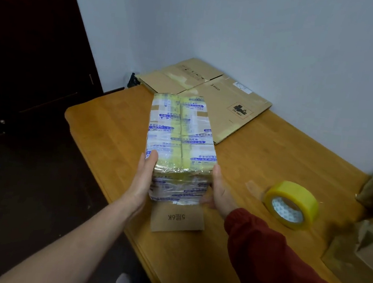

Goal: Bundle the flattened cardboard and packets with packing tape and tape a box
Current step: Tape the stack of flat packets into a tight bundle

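Risk noted: both hands are holding the long cardboard box wrapped in glossy clear and yellowish printed tape (181,136) by its near end only. The film is looking slick, so the far end, pointing to 12 o'clock, could dip or slide out of the grip. A loose brown cardboard flap (177,219) is hanging untaped at 6 o'clock beneath the box and could snag on the light wooden table (112,133). The yellow roll of packing tape (291,204) is lying at 3 o'clock, near the red sleeve, which could knock it.

The left hand (145,178) is gripping the near left corner with its thumb on the top face. The right hand (218,189) is clasping the near right corner, thumb along the edge and fingers underneath. Whether the far end is resting on the table cannot be told. The flattened brown cardboard sheets (227,104) are lying unbundled at 1 o'clock against the wall.
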